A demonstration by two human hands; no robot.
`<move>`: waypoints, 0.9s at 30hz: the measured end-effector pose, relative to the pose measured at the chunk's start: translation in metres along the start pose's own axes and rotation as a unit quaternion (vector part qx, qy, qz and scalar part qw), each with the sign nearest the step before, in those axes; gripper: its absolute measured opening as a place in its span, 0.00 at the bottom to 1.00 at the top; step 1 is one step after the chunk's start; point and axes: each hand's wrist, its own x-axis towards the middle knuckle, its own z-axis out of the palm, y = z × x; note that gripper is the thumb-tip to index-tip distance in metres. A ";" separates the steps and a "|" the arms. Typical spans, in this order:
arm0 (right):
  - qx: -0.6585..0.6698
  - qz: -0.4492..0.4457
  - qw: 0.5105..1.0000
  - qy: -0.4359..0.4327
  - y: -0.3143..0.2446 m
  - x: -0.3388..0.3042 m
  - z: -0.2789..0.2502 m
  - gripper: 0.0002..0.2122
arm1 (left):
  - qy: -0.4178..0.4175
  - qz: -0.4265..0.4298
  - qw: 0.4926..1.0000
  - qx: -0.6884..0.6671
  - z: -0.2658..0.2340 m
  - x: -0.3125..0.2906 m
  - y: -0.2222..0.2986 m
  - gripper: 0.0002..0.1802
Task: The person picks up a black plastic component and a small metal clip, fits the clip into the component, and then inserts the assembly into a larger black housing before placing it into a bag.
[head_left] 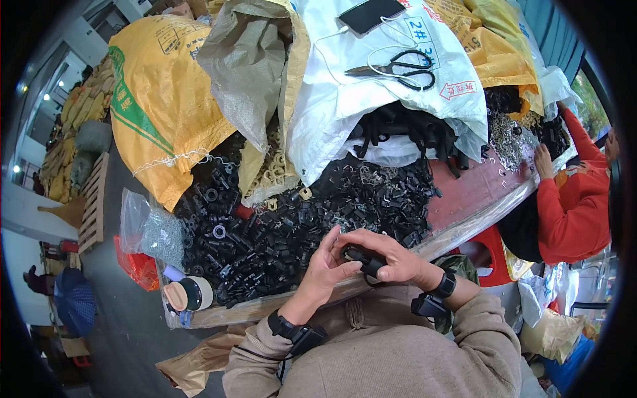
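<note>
Above the table's near edge, my two hands meet around a small black plastic part (362, 256) with a rounded body. My right hand (400, 260) grips it between thumb and curled fingers. The thumb of my left hand (320, 270) presses against the part's side, and its fingers close in from the left. Some of the part is hidden behind the fingers. Just beyond my hands spreads a large heap of small black plastic parts (265, 255), with shiny metal clips (371, 176) scattered among them.
Woven sacks, one yellow (159, 86) and one white (318, 99), lie across the table's far side. Scissors (398, 69) and a phone (370, 14) rest on the white one. A lidded cup (197, 293) stands at the left corner. Someone in red (574, 212) works at right.
</note>
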 end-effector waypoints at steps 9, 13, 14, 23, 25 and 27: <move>0.136 0.091 0.977 0.140 -0.010 -0.028 -0.010 0.35 | -0.022 -0.107 0.994 0.001 0.006 -0.005 -0.004 0.44; 0.118 0.123 0.960 0.221 -0.010 -0.067 -0.029 0.32 | 0.023 -0.072 0.997 0.008 0.001 -0.006 -0.004 0.35; 0.106 0.136 0.953 0.248 -0.011 -0.079 -0.032 0.31 | 0.021 -0.075 0.997 0.008 0.001 -0.006 -0.003 0.35; -0.371 0.487 0.790 0.042 -0.013 -0.247 -0.057 0.18 | 0.048 -0.041 0.998 0.026 -0.024 -0.002 0.013 0.25; -0.376 0.487 0.787 0.039 -0.008 -0.264 -0.048 0.17 | 0.065 -0.029 0.996 0.051 -0.033 0.003 0.018 0.22; -0.378 0.499 0.779 0.038 -0.009 -0.266 -0.043 0.16 | 0.100 -0.006 0.992 0.076 -0.046 0.007 0.025 0.21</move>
